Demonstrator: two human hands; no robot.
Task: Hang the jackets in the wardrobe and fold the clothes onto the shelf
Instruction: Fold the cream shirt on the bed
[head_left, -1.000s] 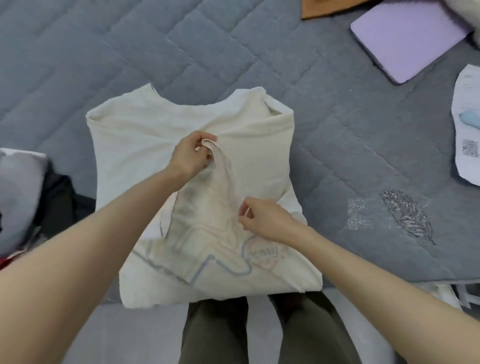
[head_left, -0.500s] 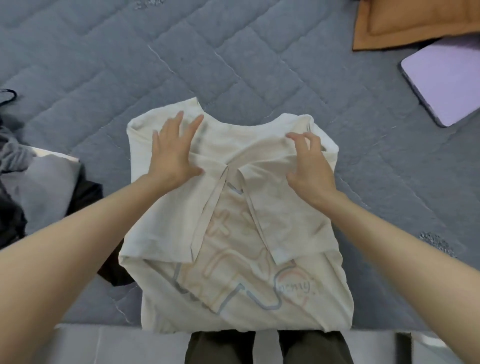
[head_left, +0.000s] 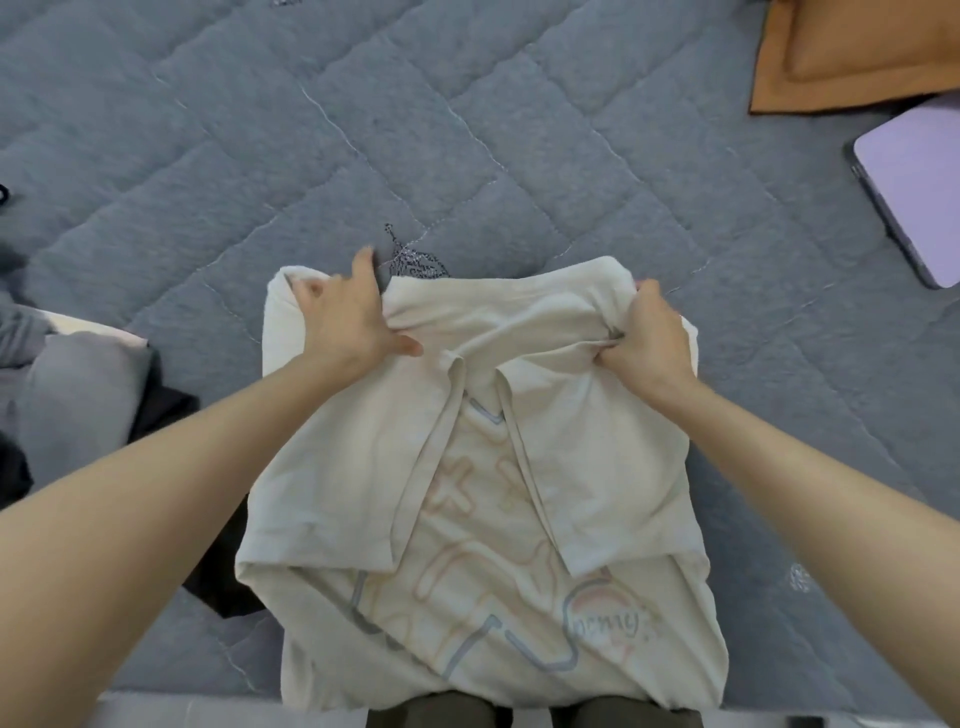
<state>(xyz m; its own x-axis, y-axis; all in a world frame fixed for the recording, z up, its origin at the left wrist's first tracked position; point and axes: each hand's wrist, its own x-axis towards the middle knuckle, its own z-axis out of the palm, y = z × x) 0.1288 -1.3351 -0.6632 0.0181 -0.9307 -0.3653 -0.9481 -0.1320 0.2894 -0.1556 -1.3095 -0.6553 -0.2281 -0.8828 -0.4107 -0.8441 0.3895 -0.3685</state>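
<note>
Left hand and right hand gripped the T-shirt's far shoulders, equally near; its length ran toward the person.

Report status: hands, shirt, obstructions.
Left hand, right hand grip cream T-shirt top edge. Sleeves folded in, on grey quilt. Black garment at its left edge.

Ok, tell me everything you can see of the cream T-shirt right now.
The cream T-shirt looks like soft, thin cotton, with a faded pastel line print and small script near the hem. Both sides are folded inward, the sleeves meeting along the middle. It lies on the grey quilted bed cover, hem at the near edge. The left hand and right hand grip its far corners, where the cloth is bunched and raised.
</note>
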